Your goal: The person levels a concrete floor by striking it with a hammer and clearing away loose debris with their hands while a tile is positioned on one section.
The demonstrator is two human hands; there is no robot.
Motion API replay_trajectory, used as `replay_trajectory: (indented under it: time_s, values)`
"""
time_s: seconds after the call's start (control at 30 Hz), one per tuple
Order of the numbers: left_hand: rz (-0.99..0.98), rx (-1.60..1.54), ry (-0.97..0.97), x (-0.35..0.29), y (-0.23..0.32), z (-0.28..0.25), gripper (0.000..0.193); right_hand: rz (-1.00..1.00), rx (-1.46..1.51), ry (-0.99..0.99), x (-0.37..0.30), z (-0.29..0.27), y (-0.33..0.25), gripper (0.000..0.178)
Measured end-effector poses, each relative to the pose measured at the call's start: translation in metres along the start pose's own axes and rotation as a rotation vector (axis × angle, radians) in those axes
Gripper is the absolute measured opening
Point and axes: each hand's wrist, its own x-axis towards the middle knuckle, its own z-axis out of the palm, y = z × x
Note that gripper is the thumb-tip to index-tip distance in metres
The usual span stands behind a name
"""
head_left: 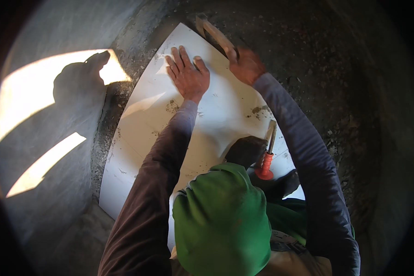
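Observation:
My left hand [187, 78] lies flat with its fingers spread on a large white tile [147, 115] on the floor. My right hand [247, 66] is closed round a wooden-handled tool [220, 37] at the tile's far right edge. The tool's narrow far end is too unclear to tell its exact kind. A chisel with a red hand guard [265, 166] rests near my dark shoes, its metal shaft pointing away from me. Crumbs of dirt [261, 109] are scattered over the white surface.
On the left rises a grey wall [73, 122] with bright sunlit patches and a dark shadow. Rough, dark ground with rubble [326, 87] borders the tile on the right. Green cloth [221, 221] fills the lower middle and hides part of the floor.

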Motion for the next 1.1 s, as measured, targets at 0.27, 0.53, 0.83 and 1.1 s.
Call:
replay_trajectory:
  time_s: [0.27, 0.53, 0.83, 1.1]
  values:
    - [0.040, -0.009, 0.026, 0.000, 0.006, 0.006, 0.072, 0.130, -0.095, -0.081, -0.134, -0.078, 0.065, 0.051]
    - [0.090, -0.029, 0.118, -0.007, 0.003, 0.022, 0.069, 0.182, -0.168, -0.145, -0.228, -0.150, 0.114, 0.042]
    - [0.420, -0.351, -0.665, -0.177, 0.124, -0.078, 0.054, 0.294, -0.192, -0.206, -0.302, -0.221, 0.123, 0.041]
    - [0.546, -0.143, -0.923, -0.197, 0.153, -0.064, 0.054, 0.145, -0.075, -0.128, -0.195, -0.117, 0.114, 0.056]
